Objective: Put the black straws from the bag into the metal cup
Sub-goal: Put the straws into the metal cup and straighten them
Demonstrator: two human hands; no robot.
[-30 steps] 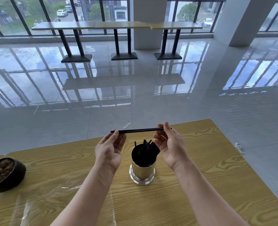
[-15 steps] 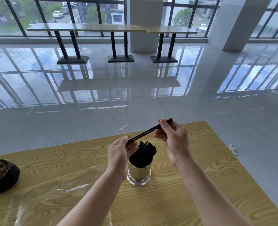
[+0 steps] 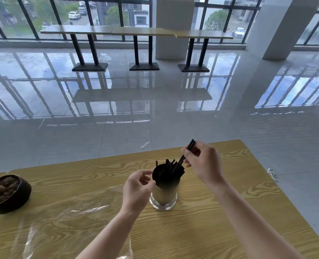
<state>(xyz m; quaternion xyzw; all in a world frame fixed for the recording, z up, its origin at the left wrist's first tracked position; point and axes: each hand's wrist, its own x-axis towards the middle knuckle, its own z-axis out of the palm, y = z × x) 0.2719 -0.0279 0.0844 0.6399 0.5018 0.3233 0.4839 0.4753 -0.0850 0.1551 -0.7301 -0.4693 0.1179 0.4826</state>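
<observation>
The person's right hand (image 3: 203, 165) pinches one black straw (image 3: 190, 146) between thumb and fingertips. The straw is tilted, its upper end poking out above the fingers and its lower end down among the other black straws (image 3: 169, 165), which stand bunched in the metal cup (image 3: 164, 195) and lean toward the cup's right rim. The left part of the cup's mouth shows dark and open.

The left hand (image 3: 138, 187) sits just beside the cup's left wall at rim height, fingers loosely curled with nothing between them. Whether a fingertip touches the rim cannot be told.

The cup stands upright on the desk (image 3: 229, 184), nearer the far edge than the near one and well apart from the right edge, which runs off diagonally toward the lower right. To the cup's right lies a broad stretch of bare wood. To its left and toward the person, the clear plastic bag (image 3: 76, 208) lies flat and crumpled on the desk, its nearest fold just beside the cup's base. A dark round pot (image 3: 24, 186) sits at the left margin, well apart from the cup.

Beyond the desk's far edge is glossy tiled floor (image 3: 117, 109), with a row of tables (image 3: 136, 31) by the windows.
</observation>
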